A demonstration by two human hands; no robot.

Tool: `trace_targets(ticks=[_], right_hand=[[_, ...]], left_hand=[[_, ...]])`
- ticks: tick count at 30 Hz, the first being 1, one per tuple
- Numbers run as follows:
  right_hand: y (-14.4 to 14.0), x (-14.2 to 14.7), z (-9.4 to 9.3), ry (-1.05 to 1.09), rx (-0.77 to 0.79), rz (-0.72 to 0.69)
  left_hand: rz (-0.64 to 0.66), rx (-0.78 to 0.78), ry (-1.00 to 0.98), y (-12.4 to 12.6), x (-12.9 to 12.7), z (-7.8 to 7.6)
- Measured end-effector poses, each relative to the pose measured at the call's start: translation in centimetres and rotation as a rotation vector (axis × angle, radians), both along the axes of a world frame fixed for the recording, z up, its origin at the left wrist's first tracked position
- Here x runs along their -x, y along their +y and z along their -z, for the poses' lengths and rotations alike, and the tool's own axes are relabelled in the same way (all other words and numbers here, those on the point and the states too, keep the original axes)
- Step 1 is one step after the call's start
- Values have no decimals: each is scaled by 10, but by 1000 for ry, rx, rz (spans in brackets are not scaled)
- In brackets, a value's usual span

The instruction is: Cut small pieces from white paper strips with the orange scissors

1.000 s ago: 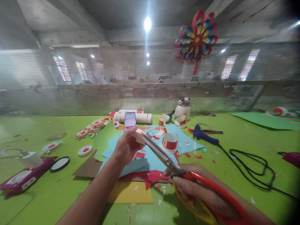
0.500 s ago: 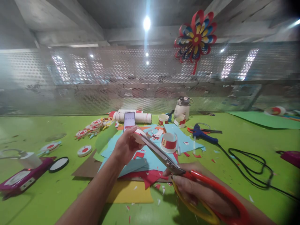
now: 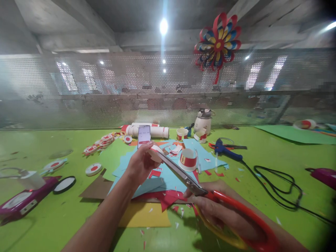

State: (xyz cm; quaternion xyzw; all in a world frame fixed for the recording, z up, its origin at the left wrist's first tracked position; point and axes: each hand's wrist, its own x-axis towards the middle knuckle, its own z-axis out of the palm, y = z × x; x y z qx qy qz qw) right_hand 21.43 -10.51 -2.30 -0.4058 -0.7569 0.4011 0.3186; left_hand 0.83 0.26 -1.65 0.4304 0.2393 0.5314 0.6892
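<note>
Between the fingers of my left hand (image 3: 140, 162) is a small white piece of paper cup (image 3: 155, 153) with a red edge, its shape partly hidden by the fingers. My right hand (image 3: 215, 206) is wrapped round large scissors (image 3: 183, 175) with one red and one yellow handle. Their blades look nearly together, with the tips at the piece's edge. Below both hands lie blue paper sheets (image 3: 151, 185), red scraps (image 3: 168, 201) and a yellow sheet (image 3: 147, 215). A cut-down red and white paper cup (image 3: 188, 160) stands just beyond the blades.
A phone (image 3: 144, 135) leans before stacked white cups (image 3: 157, 132). Red and white discs (image 3: 93, 169) lie left, near a purple power strip (image 3: 28, 201). At right are a blue glue gun (image 3: 227, 151) with looped cable and a green sheet (image 3: 286, 134). A bottle (image 3: 203, 120) stands behind.
The scissors' yellow handle has moved slightly towards the red one, and the blades have closed a little. The light green sheet at left has settled flatter. My left hand holds nearly still.
</note>
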Motion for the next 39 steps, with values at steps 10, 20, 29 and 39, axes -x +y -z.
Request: trace_targets(ticks=[10,20,29,39], right_hand=[[2,-2,9,49,96,28],[5,-4,13,85,115,13],[4,-4,13,113,123,-9],[6,-8,12,143,182,-29]], left_hand=[[-76,27,83,3,0,1],[-109,53,78,4,0,1],[-82,60,96,4,0,1],[-198,14,197,12,3,5]])
